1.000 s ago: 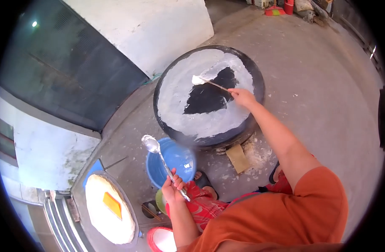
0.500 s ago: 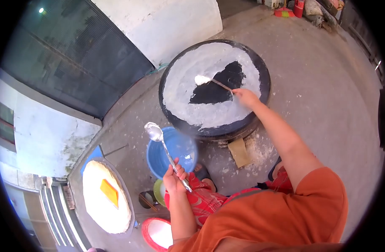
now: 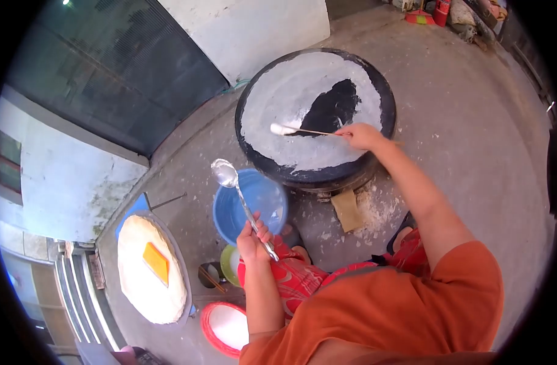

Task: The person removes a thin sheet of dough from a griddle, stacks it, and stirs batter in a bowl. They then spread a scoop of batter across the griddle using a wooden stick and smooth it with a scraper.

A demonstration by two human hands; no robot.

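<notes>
My right hand [image 3: 362, 137] is closed on a thin wooden stick [image 3: 315, 132], whose white, batter-coated end rests over the round black griddle [image 3: 254, 143]. White batter [image 3: 278, 85] covers most of the griddle, and a dark bare patch [image 3: 333, 106] shows at its middle and right. My left hand [image 3: 254, 241] grips the handle of a metal ladle [image 3: 225, 174], its white-smeared bowl held up beside the blue basin [image 3: 229, 213].
A stack of pale flatbreads [image 3: 138, 286] with an orange scraper [image 3: 156, 263] on top lies at lower left. Nearby are a red-rimmed container [image 3: 209, 331], a green bowl [image 3: 231, 267] and a dark bowl [image 3: 206, 277]. Brown cardboard [image 3: 347, 211] lies below the griddle.
The stick's coated end has moved left and down across the griddle, and the dark patch has shrunk at its lower left. My left hand still holds the ladle. The view has shifted slightly.
</notes>
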